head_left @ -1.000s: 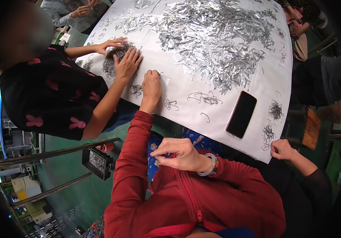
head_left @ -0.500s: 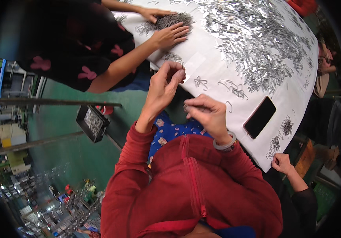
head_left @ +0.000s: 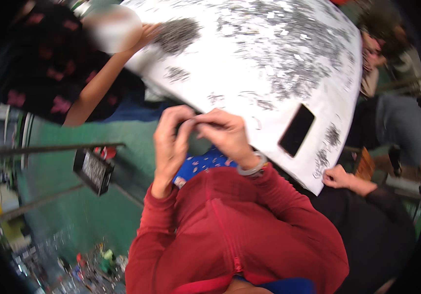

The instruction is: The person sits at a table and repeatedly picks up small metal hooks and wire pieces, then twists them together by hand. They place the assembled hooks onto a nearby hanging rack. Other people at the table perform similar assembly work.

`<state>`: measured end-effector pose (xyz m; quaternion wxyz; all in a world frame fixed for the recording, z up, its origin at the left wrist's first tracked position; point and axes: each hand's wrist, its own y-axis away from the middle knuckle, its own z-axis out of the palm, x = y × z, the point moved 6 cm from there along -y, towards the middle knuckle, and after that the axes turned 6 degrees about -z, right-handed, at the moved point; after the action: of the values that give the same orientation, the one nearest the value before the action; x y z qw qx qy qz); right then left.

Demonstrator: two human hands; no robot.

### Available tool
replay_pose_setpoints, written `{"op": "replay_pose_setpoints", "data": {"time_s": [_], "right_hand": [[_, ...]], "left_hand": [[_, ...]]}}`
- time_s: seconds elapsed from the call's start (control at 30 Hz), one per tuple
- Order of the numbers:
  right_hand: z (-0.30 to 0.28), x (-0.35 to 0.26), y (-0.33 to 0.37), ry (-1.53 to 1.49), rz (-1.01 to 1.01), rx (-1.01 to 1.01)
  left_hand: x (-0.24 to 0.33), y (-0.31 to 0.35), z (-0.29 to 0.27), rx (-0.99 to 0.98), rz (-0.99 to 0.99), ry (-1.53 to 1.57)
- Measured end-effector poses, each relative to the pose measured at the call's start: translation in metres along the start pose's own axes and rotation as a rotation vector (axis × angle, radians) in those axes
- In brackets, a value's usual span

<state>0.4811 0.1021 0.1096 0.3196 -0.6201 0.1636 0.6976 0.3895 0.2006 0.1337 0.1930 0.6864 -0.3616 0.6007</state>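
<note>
My left hand (head_left: 171,144) and my right hand (head_left: 226,136) meet fingertip to fingertip above the near edge of the white-covered table (head_left: 191,88). Both are closed in a pinch, and whatever sits between the fingers is too small and blurred to name. On the table close beyond them lie a few bent dark wire pieces (head_left: 263,102) and a smaller loose cluster (head_left: 215,99). A grey band circles my right wrist.
A wide spread of small shiny metal pieces (head_left: 289,44) covers the far table, with a dark heap (head_left: 176,35) by a co-worker's hand (head_left: 147,35). A black phone (head_left: 297,130) and wire piles (head_left: 322,160) lie rightward, near another person's hand (head_left: 337,176). A black crate (head_left: 93,170) stands at left.
My hands, apart before, have come together at the fingertips. The view has shifted, and the left co-worker has leaned over, their hands drawn back from the heap's middle.
</note>
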Motion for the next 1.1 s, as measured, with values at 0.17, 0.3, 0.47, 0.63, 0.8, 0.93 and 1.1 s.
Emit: {"op": "replay_pose_setpoints", "data": {"time_s": [0.17,0.3,0.47,0.63,0.8,0.93,1.1], "right_hand": [[-0.007,-0.016,-0.001,0.175,-0.254,-0.003],[-0.089,-0.017,-0.003,0.31,-0.16,0.221],[-0.221,-0.012,-0.02,0.971,-0.007,0.339],[-0.234,0.027,-0.027,1.216,-0.095,0.143],[-0.237,0.026,-0.026,1.161,-0.146,0.215],[-0.216,0.0,-0.027,0.779,-0.118,0.37],[-0.108,-0.007,-0.02,0.093,0.005,0.196]], "left_hand": [[0.0,0.006,0.002,0.075,-0.066,0.121],[0.001,0.011,-0.001,0.072,-0.054,0.179],[-0.004,0.009,0.001,0.003,-0.089,0.157],[-0.007,0.009,0.004,-0.035,-0.125,0.085],[-0.013,0.012,0.004,-0.048,-0.119,0.19],[-0.019,0.013,0.007,-0.09,-0.106,0.205],[-0.023,0.015,0.014,-0.101,-0.16,0.162]]}}
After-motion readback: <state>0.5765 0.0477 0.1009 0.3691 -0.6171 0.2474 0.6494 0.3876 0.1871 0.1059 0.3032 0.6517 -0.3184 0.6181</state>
